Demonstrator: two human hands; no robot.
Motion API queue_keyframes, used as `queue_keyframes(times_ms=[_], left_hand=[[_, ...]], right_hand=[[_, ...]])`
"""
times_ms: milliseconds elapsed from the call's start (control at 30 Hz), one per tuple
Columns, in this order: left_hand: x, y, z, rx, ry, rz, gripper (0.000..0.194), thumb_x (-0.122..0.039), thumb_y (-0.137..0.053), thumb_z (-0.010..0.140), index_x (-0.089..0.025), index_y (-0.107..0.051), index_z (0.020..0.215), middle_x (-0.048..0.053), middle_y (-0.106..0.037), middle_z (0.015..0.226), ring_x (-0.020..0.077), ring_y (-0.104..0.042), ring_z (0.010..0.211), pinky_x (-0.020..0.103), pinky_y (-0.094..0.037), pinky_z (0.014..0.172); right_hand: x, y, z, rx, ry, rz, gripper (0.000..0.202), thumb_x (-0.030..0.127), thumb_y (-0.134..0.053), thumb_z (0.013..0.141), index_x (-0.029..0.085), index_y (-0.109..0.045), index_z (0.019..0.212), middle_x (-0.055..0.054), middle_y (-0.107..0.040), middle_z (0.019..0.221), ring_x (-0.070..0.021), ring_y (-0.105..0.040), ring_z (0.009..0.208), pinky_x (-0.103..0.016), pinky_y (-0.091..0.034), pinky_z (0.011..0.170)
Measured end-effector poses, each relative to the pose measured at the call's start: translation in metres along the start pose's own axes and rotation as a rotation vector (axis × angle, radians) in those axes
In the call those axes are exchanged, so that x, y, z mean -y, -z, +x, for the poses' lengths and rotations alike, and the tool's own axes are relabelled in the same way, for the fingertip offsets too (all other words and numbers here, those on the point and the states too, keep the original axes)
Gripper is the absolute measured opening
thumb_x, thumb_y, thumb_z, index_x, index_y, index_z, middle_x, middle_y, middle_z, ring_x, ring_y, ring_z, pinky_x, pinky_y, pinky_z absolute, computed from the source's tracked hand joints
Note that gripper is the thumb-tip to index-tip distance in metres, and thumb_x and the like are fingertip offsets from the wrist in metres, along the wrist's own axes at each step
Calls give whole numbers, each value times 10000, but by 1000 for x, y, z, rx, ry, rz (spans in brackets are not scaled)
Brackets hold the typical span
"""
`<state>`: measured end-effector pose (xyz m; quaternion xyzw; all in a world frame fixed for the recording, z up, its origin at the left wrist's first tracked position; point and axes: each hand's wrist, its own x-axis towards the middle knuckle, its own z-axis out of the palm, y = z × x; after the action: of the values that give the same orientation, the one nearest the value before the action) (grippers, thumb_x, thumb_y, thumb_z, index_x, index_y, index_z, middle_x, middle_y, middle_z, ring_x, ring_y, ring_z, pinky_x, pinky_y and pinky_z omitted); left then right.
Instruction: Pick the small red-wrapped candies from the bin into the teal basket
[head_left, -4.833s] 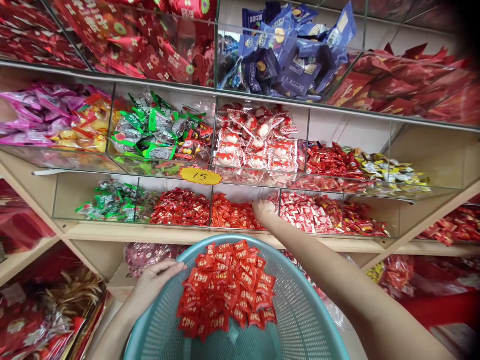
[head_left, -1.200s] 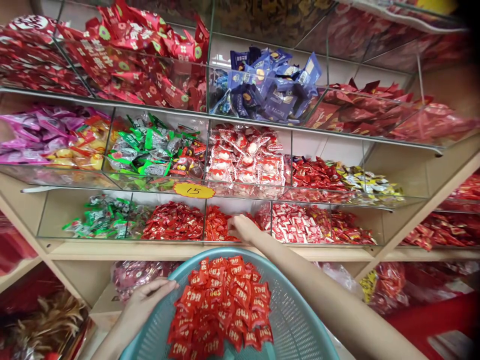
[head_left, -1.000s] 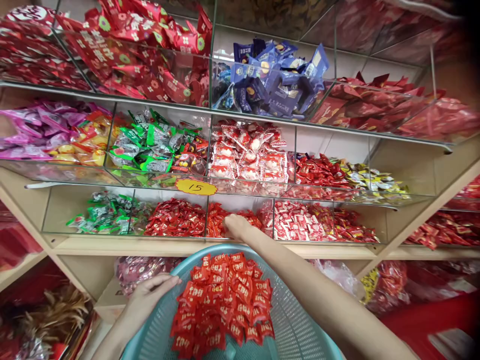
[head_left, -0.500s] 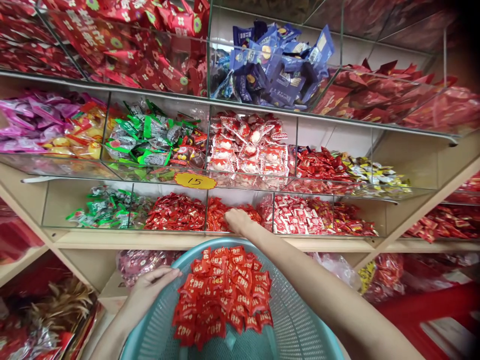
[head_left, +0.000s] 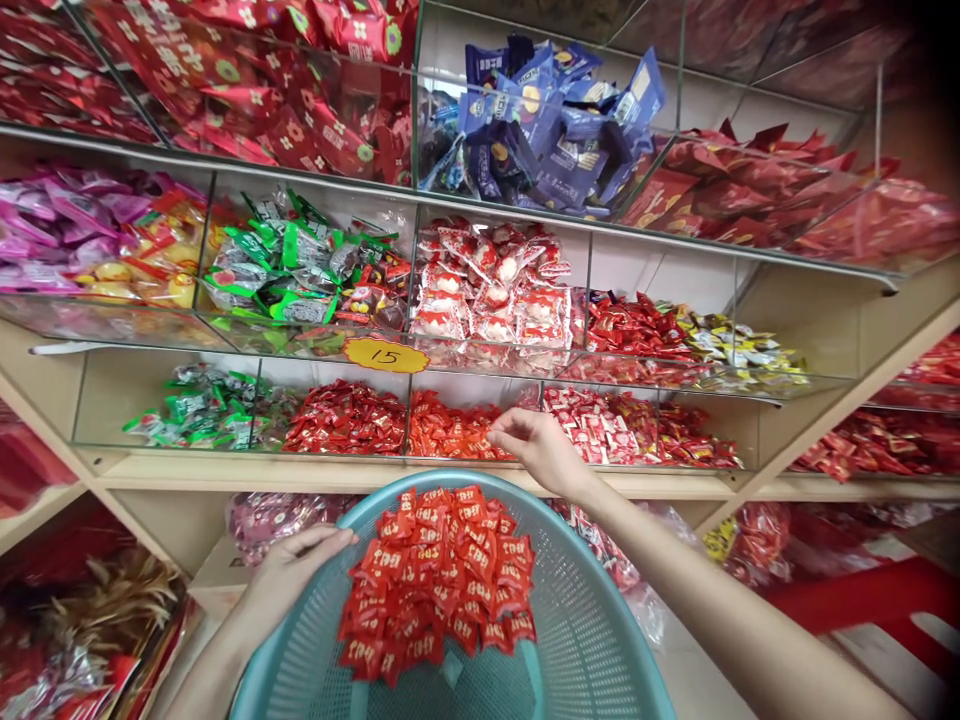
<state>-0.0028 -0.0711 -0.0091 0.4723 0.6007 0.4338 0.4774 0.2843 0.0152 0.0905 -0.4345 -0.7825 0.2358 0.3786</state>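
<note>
A teal plastic basket (head_left: 592,560) with mesh sides sits low in front of me. Inside it lies a pile of small red wrapped candies (head_left: 442,580) with pale lettering. My left hand (head_left: 304,560) grips the basket's left rim, thumb over the edge. Just in front of a glass-fronted bin of orange-red candies (head_left: 450,425), my right hand (head_left: 536,445) hovers beyond the basket's far rim. Its fingers are curled together in a pinch; whether anything is between them cannot be seen.
Glass-divided shelves hold green-wrapped candies (head_left: 202,410), red-and-white candies (head_left: 600,425) and blue packets (head_left: 555,130). A yellow price tag (head_left: 385,355) marked 15 hangs on the middle shelf edge. A wooden ledge (head_left: 247,472) runs below the bins. A red stool-like object (head_left: 862,600) stands at lower right.
My right hand has come up out of the orange-red candy bin and moved right, its fingertips now showing. My left hand stays on the basket rim.
</note>
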Motion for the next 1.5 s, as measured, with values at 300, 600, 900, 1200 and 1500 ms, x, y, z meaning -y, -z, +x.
queue_keyframes(times_ms=[300, 600, 900, 1200, 1500], left_hand=[[-1, 0, -1, -8, 2, 61, 335, -465, -612, 602, -190, -684, 779, 20, -701, 853, 197, -612, 829, 227, -479, 721], [2, 0, 0, -8, -6, 44, 283, -432, -630, 600, -205, -690, 758, 2, -698, 831, 177, -610, 800, 188, -475, 684], [-1, 0, -1, -26, 7, 70, 307, -467, -625, 586, -220, -693, 754, -9, -704, 842, 179, -616, 809, 192, -479, 689], [4, 1, 1, -13, 0, 30, 260, -430, -638, 594, -229, -691, 752, -26, -703, 819, 160, -613, 803, 165, -467, 689], [6, 1, 1, -18, 15, 25, 285, -429, -631, 603, -214, -687, 782, 0, -699, 835, 181, -616, 793, 199, -478, 675]], right_hand=[[-25, -29, -102, 120, -632, 565, 202, 332, -585, 651, 136, -556, 689, 45, -527, 513, -50, -437, 445, -157, -324, 438], [-63, -52, -153, 112, -1000, 424, 78, 192, -520, 593, 153, -477, 541, 56, -484, 360, -40, -379, 330, -129, -265, 349], [-73, -62, -161, 112, -1134, 399, 79, 186, -510, 584, 161, -474, 518, 37, -494, 354, -46, -405, 312, -117, -275, 322], [-73, -63, -157, 136, -1163, 444, 85, 191, -514, 583, 157, -488, 510, 23, -504, 365, -44, -406, 303, -123, -307, 318], [-71, -67, -154, 162, -1198, 468, 74, 190, -480, 646, 181, -433, 589, -2, -567, 445, -82, -495, 352, -137, -311, 314]])
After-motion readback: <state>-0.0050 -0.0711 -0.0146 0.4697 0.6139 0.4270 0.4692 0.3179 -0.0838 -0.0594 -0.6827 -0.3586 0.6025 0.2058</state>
